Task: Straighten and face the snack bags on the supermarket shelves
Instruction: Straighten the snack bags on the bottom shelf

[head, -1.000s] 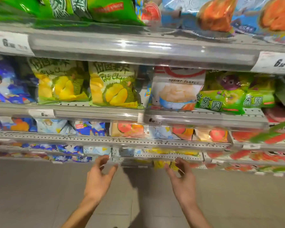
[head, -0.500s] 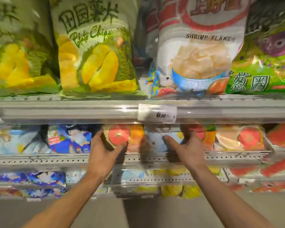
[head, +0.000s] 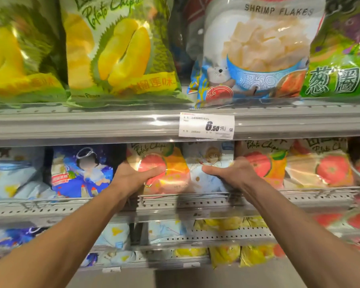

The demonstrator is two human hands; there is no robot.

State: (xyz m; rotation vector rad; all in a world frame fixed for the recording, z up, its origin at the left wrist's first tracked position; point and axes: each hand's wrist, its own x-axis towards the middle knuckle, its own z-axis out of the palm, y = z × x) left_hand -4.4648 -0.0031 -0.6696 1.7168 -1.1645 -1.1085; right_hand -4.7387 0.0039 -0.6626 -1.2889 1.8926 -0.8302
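On the middle shelf, my left hand (head: 131, 177) grips the left side of an orange tomato potato-chip bag (head: 170, 169), thumb across its front. My right hand (head: 235, 173) holds the light-blue cartoon bag (head: 208, 161) beside it, thumb on the front and fingers behind its right edge. More tomato chip bags (head: 324, 165) stand to the right. A dark-blue cartoon bag (head: 81, 171) stands to the left of my left hand.
The shelf above carries durian chip bags (head: 121, 50), a shrimp flakes bag (head: 256, 48) and a green onion-ring bag (head: 341, 59), with a price tag (head: 206, 125) on its rail. Lower shelves (head: 195, 235) hold yellow and light-blue bags. A wire fence (head: 185, 199) fronts the middle shelf.
Both hands rose from below the shelves to the middle shelf and closed on the two bags. The view has moved closer to the shelves.
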